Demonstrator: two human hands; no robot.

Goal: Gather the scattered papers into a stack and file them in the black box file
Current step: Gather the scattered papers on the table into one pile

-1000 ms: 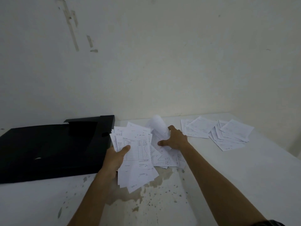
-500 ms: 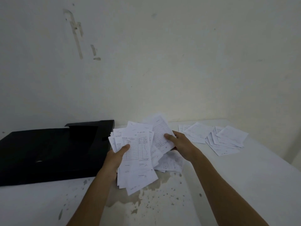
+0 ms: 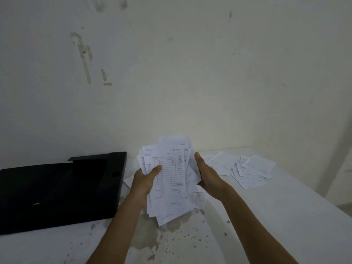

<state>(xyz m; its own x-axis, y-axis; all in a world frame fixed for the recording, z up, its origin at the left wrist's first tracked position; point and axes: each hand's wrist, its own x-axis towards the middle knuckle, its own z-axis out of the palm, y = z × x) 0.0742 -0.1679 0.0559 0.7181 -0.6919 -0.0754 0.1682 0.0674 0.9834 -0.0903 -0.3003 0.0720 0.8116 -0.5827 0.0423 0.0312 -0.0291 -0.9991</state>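
Note:
An uneven bundle of white printed papers (image 3: pixel 169 180) is held up over the table between both hands. My left hand (image 3: pixel 143 181) grips its left edge, thumb across the top sheet. My right hand (image 3: pixel 208 177) presses flat against its right edge. The black box file (image 3: pixel 57 189) lies open and flat on the table just left of my left hand. Several loose papers (image 3: pixel 245 170) lie spread at the back right of the table. A few more sheets (image 3: pixel 199 198) rest on the table under the bundle, partly hidden.
The white table (image 3: pixel 276 225) has a stained, speckled patch (image 3: pixel 167 231) in front of my arms. A plain wall (image 3: pixel 171 73) rises right behind the table. The table's right edge drops off at the far right.
My right hand has lifted sheets off the table and brought them against the right side of the bundle in my left hand. The bundle is higher and thicker than before.

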